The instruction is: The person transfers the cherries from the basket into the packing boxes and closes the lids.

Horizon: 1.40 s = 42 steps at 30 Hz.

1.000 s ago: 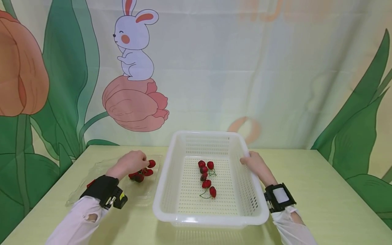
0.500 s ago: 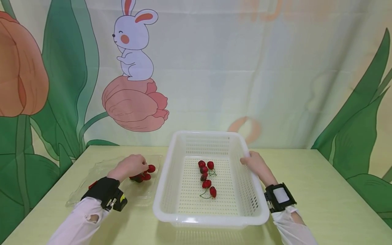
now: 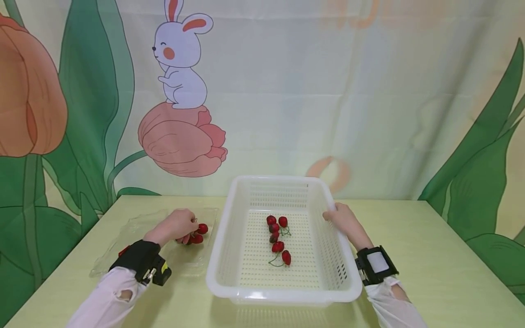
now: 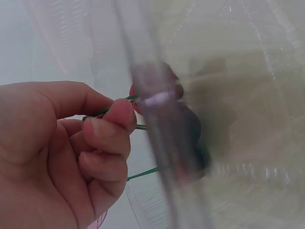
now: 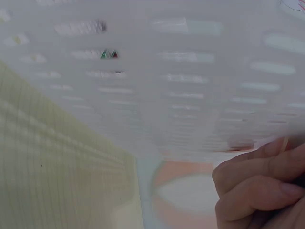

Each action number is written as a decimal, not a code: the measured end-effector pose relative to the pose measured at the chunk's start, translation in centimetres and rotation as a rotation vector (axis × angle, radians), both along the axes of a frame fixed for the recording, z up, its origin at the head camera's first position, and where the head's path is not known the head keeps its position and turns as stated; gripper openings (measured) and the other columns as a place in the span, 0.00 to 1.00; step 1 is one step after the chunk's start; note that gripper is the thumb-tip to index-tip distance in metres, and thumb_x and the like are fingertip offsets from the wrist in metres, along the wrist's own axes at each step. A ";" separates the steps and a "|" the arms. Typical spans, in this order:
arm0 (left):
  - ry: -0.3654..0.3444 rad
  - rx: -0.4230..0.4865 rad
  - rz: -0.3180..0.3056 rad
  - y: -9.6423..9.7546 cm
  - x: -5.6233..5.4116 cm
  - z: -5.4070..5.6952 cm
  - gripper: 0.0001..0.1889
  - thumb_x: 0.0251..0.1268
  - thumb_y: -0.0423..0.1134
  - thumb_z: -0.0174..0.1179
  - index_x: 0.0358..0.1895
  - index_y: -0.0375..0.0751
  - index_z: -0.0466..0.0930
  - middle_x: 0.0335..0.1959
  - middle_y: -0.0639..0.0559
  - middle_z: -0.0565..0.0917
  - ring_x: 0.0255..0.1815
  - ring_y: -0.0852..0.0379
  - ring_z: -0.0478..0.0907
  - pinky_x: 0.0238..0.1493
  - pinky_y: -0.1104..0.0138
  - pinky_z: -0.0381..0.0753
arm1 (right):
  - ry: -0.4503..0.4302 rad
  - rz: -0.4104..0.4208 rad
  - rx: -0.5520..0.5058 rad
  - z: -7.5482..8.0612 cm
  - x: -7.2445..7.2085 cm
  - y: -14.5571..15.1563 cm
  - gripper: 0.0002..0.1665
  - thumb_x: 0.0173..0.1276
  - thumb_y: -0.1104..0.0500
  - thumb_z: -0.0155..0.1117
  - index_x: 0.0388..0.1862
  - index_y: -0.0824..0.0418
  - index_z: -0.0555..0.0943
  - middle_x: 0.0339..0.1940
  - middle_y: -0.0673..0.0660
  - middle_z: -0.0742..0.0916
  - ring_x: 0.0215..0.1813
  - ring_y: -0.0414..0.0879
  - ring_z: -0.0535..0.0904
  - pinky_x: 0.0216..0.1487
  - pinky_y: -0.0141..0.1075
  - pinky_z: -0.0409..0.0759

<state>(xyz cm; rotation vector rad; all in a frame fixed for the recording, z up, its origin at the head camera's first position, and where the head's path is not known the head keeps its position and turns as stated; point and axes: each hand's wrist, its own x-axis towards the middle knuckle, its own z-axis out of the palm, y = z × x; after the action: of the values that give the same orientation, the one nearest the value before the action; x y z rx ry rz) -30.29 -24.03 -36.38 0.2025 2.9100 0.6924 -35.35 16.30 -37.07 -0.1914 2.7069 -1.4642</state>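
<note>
Holding one white slotted basket point(image 3: 283, 295), unmoved since a second ago, by its rim with the right hand point(image 3: 345, 222). Beside it, over one clear plastic tray point(image 3: 193, 263), slightly lower now with the left hand point(image 3: 177, 224), pinching green stems point(image 4: 99, 113) of glossy red cherries point(image 3: 203, 228), count unclear. Inside the basket, six more, some darker.

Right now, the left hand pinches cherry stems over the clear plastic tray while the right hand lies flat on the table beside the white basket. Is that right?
Not quite: the right hand isn't flat on the table; the head view shows it gripping the white basket on its right side. The left hand does pinch cherry stems over the clear plastic tray.
</note>
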 end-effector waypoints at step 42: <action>0.077 -0.075 0.084 0.4 0.3 0.2 0.09 0.60 0.36 0.54 0.24 0.35 0.73 0.11 0.51 0.69 0.12 0.57 0.66 0.18 0.67 0.65 | 0.022 0.007 -0.007 -0.3 -0.2 0.1 0.23 0.55 0.65 0.50 0.48 0.78 0.66 0.40 0.70 0.77 0.32 0.55 0.78 0.30 0.44 0.77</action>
<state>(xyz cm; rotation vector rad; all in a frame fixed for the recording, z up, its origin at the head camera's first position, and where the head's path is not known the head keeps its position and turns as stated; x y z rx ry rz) -30.01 -23.64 -36.22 0.1004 3.0268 0.5992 -35.56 16.42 -37.42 -0.2190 2.7155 -1.4788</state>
